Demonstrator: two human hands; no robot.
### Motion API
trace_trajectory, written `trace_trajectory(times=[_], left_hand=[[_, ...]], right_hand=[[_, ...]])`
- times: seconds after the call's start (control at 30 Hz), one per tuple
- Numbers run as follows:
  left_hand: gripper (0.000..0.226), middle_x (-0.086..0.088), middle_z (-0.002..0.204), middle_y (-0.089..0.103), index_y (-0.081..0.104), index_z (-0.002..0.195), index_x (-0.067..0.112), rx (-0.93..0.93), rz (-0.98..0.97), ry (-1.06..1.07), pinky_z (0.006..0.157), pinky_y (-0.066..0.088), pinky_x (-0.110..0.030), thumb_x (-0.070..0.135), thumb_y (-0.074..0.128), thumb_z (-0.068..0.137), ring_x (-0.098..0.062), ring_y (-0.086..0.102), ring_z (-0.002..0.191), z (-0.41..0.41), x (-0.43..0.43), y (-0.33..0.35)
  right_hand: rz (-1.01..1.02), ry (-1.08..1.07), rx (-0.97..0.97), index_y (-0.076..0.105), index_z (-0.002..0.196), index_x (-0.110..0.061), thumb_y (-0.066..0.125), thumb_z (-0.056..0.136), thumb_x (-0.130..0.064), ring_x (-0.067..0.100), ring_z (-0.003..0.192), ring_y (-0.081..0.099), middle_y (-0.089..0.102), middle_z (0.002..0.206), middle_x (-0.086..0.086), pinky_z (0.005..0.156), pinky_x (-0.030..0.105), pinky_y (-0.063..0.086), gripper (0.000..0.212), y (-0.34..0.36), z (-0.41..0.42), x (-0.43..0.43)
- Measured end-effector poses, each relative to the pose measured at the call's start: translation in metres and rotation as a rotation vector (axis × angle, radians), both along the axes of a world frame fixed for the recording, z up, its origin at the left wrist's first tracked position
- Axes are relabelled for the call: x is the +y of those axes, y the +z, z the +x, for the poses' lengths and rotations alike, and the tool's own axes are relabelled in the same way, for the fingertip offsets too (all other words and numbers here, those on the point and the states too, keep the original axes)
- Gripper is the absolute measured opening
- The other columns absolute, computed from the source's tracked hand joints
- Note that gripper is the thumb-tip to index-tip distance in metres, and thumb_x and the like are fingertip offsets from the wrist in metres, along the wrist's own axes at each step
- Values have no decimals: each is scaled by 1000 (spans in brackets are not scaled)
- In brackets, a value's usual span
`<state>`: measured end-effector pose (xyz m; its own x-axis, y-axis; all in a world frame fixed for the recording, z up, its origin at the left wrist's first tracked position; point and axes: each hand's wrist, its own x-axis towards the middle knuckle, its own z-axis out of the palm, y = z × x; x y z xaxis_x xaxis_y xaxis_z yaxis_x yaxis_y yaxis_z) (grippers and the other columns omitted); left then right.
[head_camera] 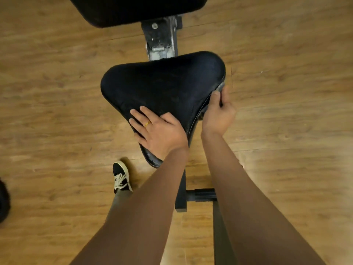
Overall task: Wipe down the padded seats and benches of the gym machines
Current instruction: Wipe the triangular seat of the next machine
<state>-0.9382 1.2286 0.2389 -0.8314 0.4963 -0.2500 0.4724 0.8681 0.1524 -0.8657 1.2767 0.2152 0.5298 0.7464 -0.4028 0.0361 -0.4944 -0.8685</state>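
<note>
Slippage is the main worry here. The black triangular seat pad of the gym bench lies in the middle of the view, its narrow end toward the person and its wide end toward the backrest pad. The left hand rests flat on the narrow end, its fingers straight and spread, holding nothing and only pressing down. The right hand is at the pad's right side edge. Its thumb lies along the seam and the other fingers are curled out of sight below. It pinches what looks like a small grey cloth, of which only a scrap shows past the thumb.

So little cloth is in view that it could bunch up or slip out as the hand runs along the edge, and bare skin would then rub the vinyl instead. The curled fingers work near the underside of the pad. A stroke carried too far forward could bring them against the worn metal hinge bracket, just beyond the wide end. Weight leaned through the flat left hand could slide on a damp surface. The top of the pad shows faint streaks, so I judge it could be left only half cleaned if the edge takes all the attention. A black lace-up shoe stands on the wooden floor close to the bench's frame foot, a likely trip point.
</note>
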Motion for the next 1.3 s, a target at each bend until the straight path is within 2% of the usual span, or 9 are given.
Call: trace_trajectory(times=[0.23, 0.33, 0.47, 0.63, 0.7, 0.83, 1.07, 1.23, 1.3], left_hand=[[69, -7, 167, -7, 8, 159, 10, -337, 40, -158, 122, -2, -52, 30, 36, 99, -25, -11, 153, -23, -8, 14], [66, -4, 167, -1, 12, 158, 12, -340, 42, -696, 123, -1, -53, 45, 27, 104, -23, -7, 153, -67, 2, 12], [78, -2, 167, 0, 8, 159, 18, -160, -44, -1197, 123, 3, -53, 64, 22, 99, -22, -5, 153, -112, 30, -8], [76, 3, 166, 13, 22, 158, 23, -109, 74, -1155, 124, 4, -47, 66, 30, 95, -15, 4, 153, -109, 26, -13], [77, 5, 166, 15, 24, 157, 24, -98, 83, -1134, 124, 4, -46, 67, 30, 94, -13, 6, 153, -112, 27, -12], [77, 8, 165, 17, 25, 157, 24, -116, 104, -1115, 125, 3, -43, 67, 33, 94, -10, 7, 152, -107, 26, -13], [77, 10, 165, 17, 26, 156, 25, -144, 133, -1107, 125, 4, -45, 69, 34, 93, -7, 7, 152, -108, 27, -16], [79, 6, 165, 19, 27, 156, 22, -137, 137, -1143, 125, 5, -46, 69, 33, 93, -11, 8, 153, -109, 28, -18], [79, 4, 165, 18, 27, 156, 21, -132, 136, -1162, 125, 4, -46, 68, 33, 94, -13, 8, 153, -112, 29, -20]], right_hand=[[-61, -3, -133, 62, 135, -12, 51, 100, -22, -4, 96, 64, 70, 121, -3, 76, 8, 44, 38, 11, -29, -33], [-84, 24, -116, 58, 138, -12, 47, 102, -18, -17, 90, 58, 67, 115, -12, 77, 0, 41, 38, 15, -30, -32], [-107, 104, 36, 53, 143, -19, 49, 99, -22, 1, 113, 62, 67, 125, -10, 101, 28, 51, 44, 25, -28, -53], [7, 344, 103, 51, 127, -35, 36, 104, -21, -3, 110, 58, 64, 117, -11, 96, 20, 47, 31, 21, -23, -92], [58, 345, 66, 52, 132, -28, 35, 102, -24, 8, 115, 58, 63, 123, -5, 101, 31, 47, 34, 12, -22, -80], [84, 206, 128, 54, 136, -15, 37, 103, -20, -5, 105, 56, 62, 121, -4, 94, 15, 45, 38, -2, -17, -52], [83, 264, 106, 40, 151, -13, 41, 105, -16, 0, 135, 38, 45, 151, -1, 117, 20, 29, 46, 7, -23, -112], [41, 208, 65, 51, 139, -11, 38, 103, -20, 12, 121, 52, 58, 132, 2, 108, 34, 40, 40, 1, -20, -59], [4, 166, 65, 51, 141, -14, 38, 104, -20, 9, 112, 54, 60, 126, -2, 103, 27, 42, 40, 1, -22, -51]])
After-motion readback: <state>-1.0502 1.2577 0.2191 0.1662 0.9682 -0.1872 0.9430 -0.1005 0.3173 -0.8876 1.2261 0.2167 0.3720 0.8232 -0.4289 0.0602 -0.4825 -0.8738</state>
